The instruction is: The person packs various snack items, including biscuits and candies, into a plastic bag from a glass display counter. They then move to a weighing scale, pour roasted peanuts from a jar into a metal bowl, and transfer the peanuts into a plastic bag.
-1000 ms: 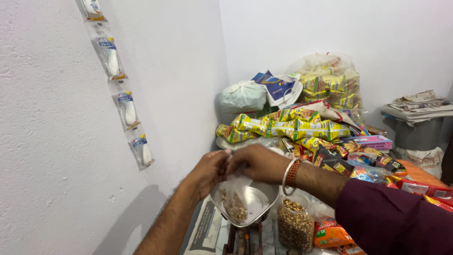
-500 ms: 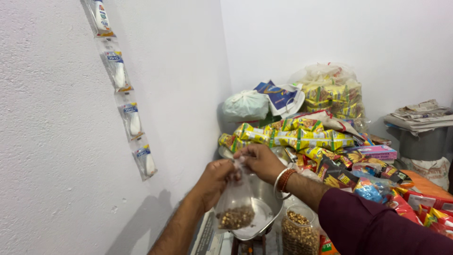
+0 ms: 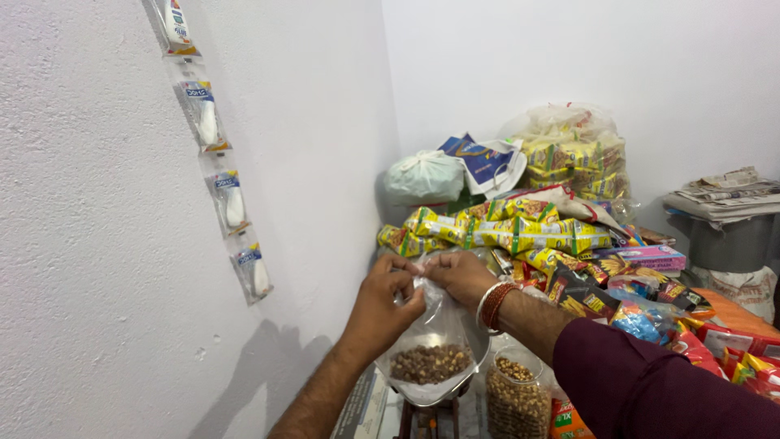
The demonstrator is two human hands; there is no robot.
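My left hand (image 3: 385,302) and my right hand (image 3: 459,276) both pinch the top of a clear plastic bag (image 3: 431,341) with brown nuts in its bottom. The bag hangs over a steel scale pan (image 3: 479,349), which it mostly hides. My right wrist wears a metal bangle and red beads; the sleeve is maroon. A clear jar of the same nuts (image 3: 517,397) stands just right of the pan.
A white wall with a hanging strip of sachets (image 3: 219,162) is close on the left. Yellow snack packets (image 3: 504,229), tied bags (image 3: 425,176) and mixed wrapped goods (image 3: 642,293) pile up behind and to the right. Folded newspapers (image 3: 723,195) lie on a grey stand.
The bag went from lying in the pan to being lifted by both hands. The nuts have settled at its bottom, and my hands have drawn together at its mouth.
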